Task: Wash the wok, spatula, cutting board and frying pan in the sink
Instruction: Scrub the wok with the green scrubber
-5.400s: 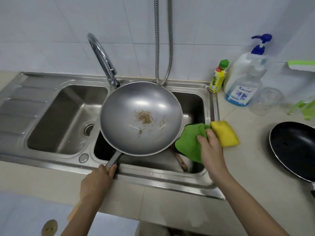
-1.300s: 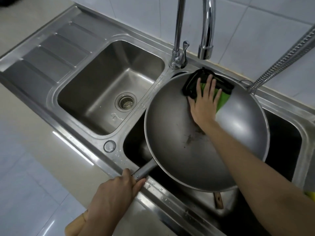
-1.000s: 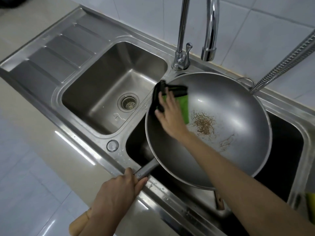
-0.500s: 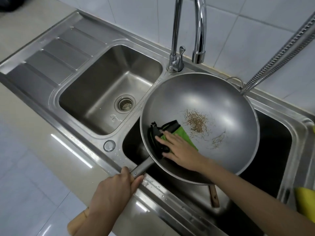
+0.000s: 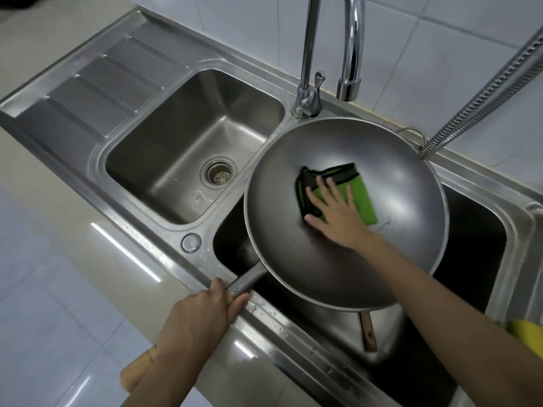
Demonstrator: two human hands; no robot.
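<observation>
The big grey steel wok (image 5: 346, 259) sits tilted over the sink's right basin (image 5: 482, 245), handle pointing near-left. A green, black-edged cloth (image 5: 360, 195) lies flat inside it, and a wooden spatula handle (image 5: 368, 331) pokes out beneath its near rim.

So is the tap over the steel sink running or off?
Off: no water falls from the chrome tap spout above the round grey metal wok.
</observation>
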